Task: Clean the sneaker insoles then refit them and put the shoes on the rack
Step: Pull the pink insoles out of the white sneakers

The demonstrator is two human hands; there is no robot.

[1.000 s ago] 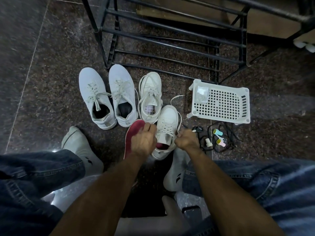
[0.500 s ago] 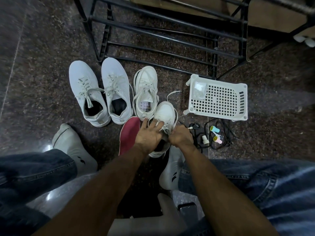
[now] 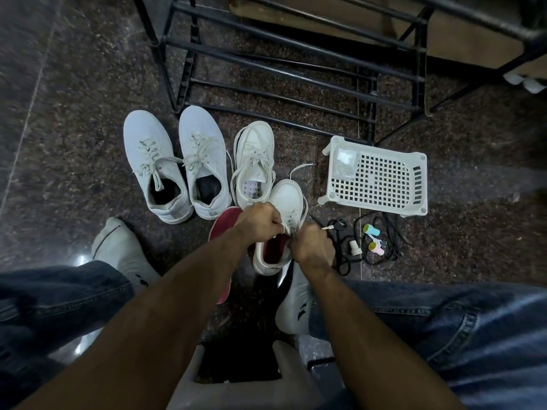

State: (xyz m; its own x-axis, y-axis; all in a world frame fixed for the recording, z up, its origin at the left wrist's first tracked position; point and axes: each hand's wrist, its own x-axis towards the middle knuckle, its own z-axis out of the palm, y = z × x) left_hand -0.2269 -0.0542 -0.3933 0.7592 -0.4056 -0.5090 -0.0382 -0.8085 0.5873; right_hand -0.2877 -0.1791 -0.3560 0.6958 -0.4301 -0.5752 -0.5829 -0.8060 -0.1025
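A white sneaker (image 3: 285,202) with a red insole inside lies on the floor in front of me. My left hand (image 3: 259,223) and my right hand (image 3: 312,245) both pinch its white laces over the tongue. A second red insole (image 3: 225,226) lies flat on the floor to the left, partly under my left forearm. The matching white sneaker (image 3: 254,155) stands just behind, showing a dotted bare footbed. A pair of pale grey sneakers (image 3: 174,161) sits to the left. The black metal shoe rack (image 3: 296,75) stands beyond the shoes.
A white perforated plastic basket (image 3: 379,179) lies upturned to the right, with black cords and small pastel bottles (image 3: 371,232) in front of it. My socked feet (image 3: 124,250) and jeans-clad knees frame the shoes. A grey stool edge (image 3: 236,392) is below.
My left hand moved off the loose red insole onto the near sneaker. Both hands now pinch the laces, and the sneaker's opening with the red insole shows.
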